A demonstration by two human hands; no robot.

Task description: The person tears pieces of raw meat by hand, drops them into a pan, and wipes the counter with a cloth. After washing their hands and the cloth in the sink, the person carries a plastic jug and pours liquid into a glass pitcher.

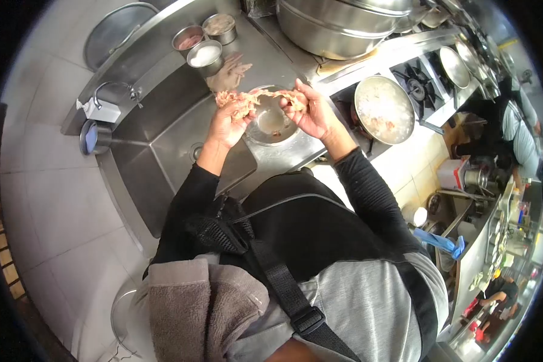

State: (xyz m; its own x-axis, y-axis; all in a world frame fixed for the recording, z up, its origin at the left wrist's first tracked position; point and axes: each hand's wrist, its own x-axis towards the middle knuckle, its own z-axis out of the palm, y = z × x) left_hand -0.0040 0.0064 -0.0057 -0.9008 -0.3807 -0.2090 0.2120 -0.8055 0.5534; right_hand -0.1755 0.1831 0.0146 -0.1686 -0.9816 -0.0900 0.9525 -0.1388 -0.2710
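Note:
My left hand (225,125) is closed around a clump of raw, coated-looking meat (240,106). The fingers of my right hand (315,113) pinch the other end of the meat, and a thin strip stretches between both hands. Below them on the steel counter sits a round metal bowl (272,143) with some liquid and a few small bits inside. Beyond my left hand, pale meat pieces (231,73) lie on the counter. The exact kind of meat cannot be made out.
To the right, a frying pan (385,110) of bubbling liquid stands on the stove beside a burner (417,81). Several small tins (205,57) and a large steel pot (338,30) stand at the back. A sink (181,114) lies left. Other people (520,139) are at far right.

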